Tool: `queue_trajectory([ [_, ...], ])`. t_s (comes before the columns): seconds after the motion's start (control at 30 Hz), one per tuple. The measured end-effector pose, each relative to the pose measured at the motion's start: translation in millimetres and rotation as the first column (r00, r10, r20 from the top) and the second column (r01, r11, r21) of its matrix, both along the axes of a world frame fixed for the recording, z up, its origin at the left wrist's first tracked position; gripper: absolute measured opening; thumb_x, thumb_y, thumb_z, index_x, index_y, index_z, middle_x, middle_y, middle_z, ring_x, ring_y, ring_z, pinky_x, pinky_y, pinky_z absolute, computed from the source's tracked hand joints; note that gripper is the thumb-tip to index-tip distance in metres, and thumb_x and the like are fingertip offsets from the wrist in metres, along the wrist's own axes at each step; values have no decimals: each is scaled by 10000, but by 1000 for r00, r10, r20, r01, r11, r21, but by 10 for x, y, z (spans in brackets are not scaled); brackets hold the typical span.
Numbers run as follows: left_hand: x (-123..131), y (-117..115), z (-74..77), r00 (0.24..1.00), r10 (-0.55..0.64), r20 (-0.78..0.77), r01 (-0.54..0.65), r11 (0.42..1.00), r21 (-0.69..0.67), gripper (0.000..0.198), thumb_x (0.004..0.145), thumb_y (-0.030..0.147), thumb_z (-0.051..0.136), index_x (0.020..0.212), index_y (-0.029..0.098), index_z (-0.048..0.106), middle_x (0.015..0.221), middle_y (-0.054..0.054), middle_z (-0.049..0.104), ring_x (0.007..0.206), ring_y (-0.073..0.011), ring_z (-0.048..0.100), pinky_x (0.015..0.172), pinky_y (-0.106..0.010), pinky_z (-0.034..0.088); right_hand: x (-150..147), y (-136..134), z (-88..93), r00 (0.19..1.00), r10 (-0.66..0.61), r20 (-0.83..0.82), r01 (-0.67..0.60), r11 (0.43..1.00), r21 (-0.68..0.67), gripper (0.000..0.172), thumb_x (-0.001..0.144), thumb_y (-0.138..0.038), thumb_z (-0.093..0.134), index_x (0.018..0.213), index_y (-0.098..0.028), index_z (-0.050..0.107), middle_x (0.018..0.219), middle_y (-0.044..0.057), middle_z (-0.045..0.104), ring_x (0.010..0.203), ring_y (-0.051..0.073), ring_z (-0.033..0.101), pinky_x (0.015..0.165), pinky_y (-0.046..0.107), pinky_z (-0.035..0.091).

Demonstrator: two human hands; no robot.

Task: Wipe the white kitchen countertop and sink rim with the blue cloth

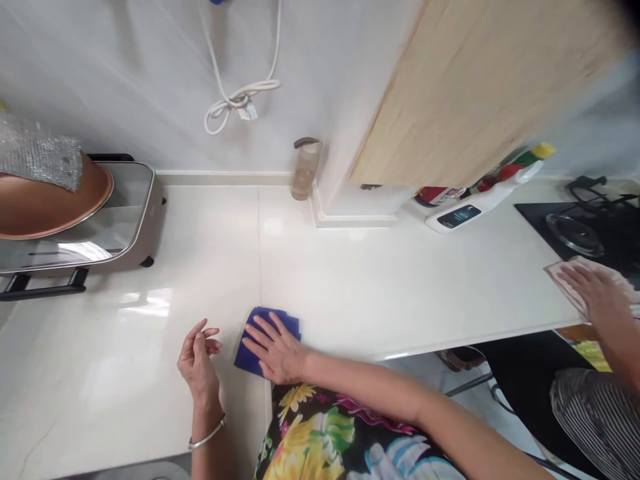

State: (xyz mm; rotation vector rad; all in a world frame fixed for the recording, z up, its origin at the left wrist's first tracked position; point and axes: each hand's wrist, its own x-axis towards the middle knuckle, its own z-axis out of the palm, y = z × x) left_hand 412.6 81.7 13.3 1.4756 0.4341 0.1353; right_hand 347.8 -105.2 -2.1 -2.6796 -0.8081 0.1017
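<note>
My right hand [281, 355] lies flat on a folded dark blue cloth [293, 325], its fingers spread over the fabric. The cloth rests on the white countertop [350, 287] near the front edge, across a seam line. To the left, my left hand [199, 357] hovers with its fingers loosely bent and apart, with nothing in it. A silver bangle circles that wrist. A small gap separates the left hand from the cloth.
At left stands an electric griddle [145, 233] bearing a copper-coloured pan [65, 213]. A clear bottle [306, 170] stands by the wall corner, a white bottle [480, 207] farther right. Another person's hand [595, 287] presses a pale cloth beside a black stove [610, 220].
</note>
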Motion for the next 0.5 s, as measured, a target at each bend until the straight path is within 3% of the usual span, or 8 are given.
queue_trajectory([
  [0.13,-20,-25,-86,999,-33,-39,32,999,-32,352,792,418,651,1055,192,712,794,4,711,515,-57,518,520,-208,416,338,113,-16,999,41,1,-41,999,17,628,927,-331,469,1525,-193,338,1633,90,259,1530,294,69,1242,592,81],
  [0.3,-45,-133,-133,990,-110,-86,109,994,-19,438,784,484,645,1093,178,697,801,-4,704,497,-59,461,495,-216,406,735,32,-83,997,-53,53,50,997,57,591,936,-326,441,1507,-190,370,1622,80,288,1529,280,76,1251,561,47],
  [0.4,-47,-187,-116,985,-113,-130,120,992,48,495,784,535,615,1113,173,685,831,-17,708,501,-72,453,491,-233,417,974,-97,-106,992,-111,65,107,992,60,600,935,-333,444,1510,-185,365,1630,77,272,1530,279,71,1249,560,41],
  [0.5,-37,-227,-126,974,-118,-194,159,964,211,500,818,550,539,1155,206,674,884,-18,725,503,-87,476,520,-258,438,1227,-288,-111,978,-194,76,191,980,48,606,939,-343,437,1517,-179,356,1636,77,257,1531,279,73,1248,552,42],
])
